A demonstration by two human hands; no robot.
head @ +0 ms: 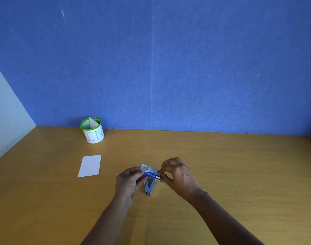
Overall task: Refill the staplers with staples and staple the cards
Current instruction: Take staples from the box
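Head cam, only one view here. Both hands are low in the middle of the shot, around 6 o'clock, hovering just above the wooden tabletop [239, 165].

The left hand [129, 179] has a small blue-and-white staple box [150, 172], grip curled round its left end with the thumb on top. The right hand [179, 175] is at the box's 3 o'clock end, grip pinched together on a short silvery strip of staples [159, 178] poking out of that end. Thumb and forefinger are doing the pinching. The other fingers are curled behind, and I can't tell if they touch anything.

The stapler [149, 187] sits on the tabletop right under the box, at the box's 6 o'clock. It's swung wide open in a V, hinge toward the camera and both arms pointing away. The left hand partly covers its left arm. Can't tell if there's anything loaded in it.

A plain white card [90, 165] lies flat on the tabletop at about 9 o'clock from the hands, well apart from them. Further back, roughly 11 o'clock from the hands, there's a green-rimmed mesh cup [92, 130] with a white paper wrap with pen marks on it. It stands upright near the blue wall [151, 68]. Another pale card [93, 123] sticks up out of it, leaning on the rim.
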